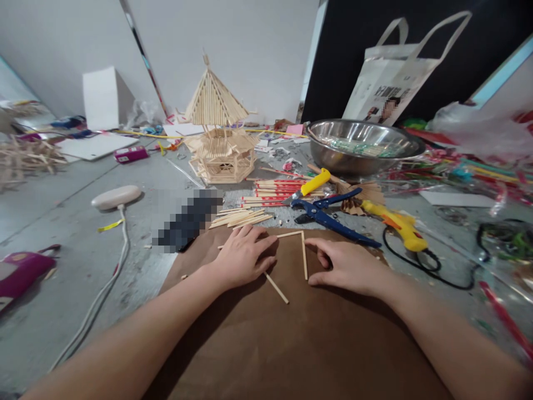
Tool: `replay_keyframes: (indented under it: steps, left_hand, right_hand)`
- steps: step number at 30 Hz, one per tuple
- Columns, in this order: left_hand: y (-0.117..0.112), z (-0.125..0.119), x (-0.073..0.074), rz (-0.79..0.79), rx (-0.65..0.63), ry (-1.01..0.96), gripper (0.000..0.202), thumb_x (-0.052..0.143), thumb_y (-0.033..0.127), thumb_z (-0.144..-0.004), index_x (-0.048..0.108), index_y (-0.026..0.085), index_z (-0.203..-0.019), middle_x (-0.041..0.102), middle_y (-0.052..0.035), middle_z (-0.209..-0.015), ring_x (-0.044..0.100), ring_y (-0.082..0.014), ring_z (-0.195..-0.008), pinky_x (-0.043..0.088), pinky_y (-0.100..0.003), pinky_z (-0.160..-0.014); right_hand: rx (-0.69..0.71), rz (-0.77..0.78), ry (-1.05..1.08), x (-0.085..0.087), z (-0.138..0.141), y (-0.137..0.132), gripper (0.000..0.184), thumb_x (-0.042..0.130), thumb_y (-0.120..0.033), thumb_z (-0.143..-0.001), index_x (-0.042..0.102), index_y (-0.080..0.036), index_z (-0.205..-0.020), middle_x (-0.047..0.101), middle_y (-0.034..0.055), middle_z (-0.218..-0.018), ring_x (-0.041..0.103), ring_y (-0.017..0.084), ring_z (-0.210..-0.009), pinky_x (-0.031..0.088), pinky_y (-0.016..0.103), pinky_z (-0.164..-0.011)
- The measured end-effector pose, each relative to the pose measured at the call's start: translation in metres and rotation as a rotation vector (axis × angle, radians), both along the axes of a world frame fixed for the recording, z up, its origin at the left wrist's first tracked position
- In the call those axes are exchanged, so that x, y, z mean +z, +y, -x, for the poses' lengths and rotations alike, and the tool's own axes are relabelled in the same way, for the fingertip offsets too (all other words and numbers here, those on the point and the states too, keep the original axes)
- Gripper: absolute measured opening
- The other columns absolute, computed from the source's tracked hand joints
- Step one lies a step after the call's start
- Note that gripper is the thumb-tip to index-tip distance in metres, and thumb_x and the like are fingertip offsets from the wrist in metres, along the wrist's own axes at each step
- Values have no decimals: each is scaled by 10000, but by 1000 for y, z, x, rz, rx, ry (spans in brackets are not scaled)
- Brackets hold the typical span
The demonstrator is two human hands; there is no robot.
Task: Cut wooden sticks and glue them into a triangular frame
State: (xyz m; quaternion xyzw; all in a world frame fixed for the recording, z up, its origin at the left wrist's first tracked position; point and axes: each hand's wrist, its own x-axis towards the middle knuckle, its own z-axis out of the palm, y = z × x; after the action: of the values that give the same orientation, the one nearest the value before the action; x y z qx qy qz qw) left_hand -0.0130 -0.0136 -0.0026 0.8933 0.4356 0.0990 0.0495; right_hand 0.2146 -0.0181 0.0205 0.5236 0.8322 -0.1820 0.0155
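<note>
Near the middle of the frame, an upper stick (290, 234) meets a short stick (304, 255) at a corner on the brown board (258, 344); whether glue joins them cannot be told. A loose stick (277, 289) slants out from under the left hand (245, 253), which lies palm down across the upper stick, thumb and forefinger apart. The right hand (347, 264) curls beside the short stick, thumb and forefinger apart near its two ends; contact is unclear. The outline looks barely begun: one corner laid, the other sides open. Beyond the board, spare sticks (241, 218) and blue cutters (333, 222) lie within reach. At upper centre, a stick pavilion (222, 158) stands roofed and seemingly near complete.
</note>
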Motion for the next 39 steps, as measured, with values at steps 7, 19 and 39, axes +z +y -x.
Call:
replay_keyframes:
  steps: [7,19,39]
  left_hand:
    - [0,0,2,4,-5,3,384,379,406,-765,431,259,-1116,440,-45,-1109,380,-207,-989,311,-373,-851]
    - [0,0,3,-2,-5,8,383,391,403,-759,437,255,-1110,447,-44,-1100,382,-207,-975,316,-370,-843]
    - [4,26,9,23,139,-24,269,391,360,-772,523,194,-938,509,-52,-918,429,-182,-903,341,-333,-814]
  right_hand:
    - [14,-119,-78,-5,4,-4,648,462,-591,-624,404,-231,-1160,592,44,-814,544,188,-695,329,239,-500]
    - [22,-154,-77,-8,4,-6,637,433,-583,-647,409,-209,-1162,595,66,-854,551,198,-720,378,266,-552]
    - [-10,-187,-21,-7,6,-3,536,365,-572,-710,466,-210,-1092,604,36,-728,551,162,-613,343,234,-492]
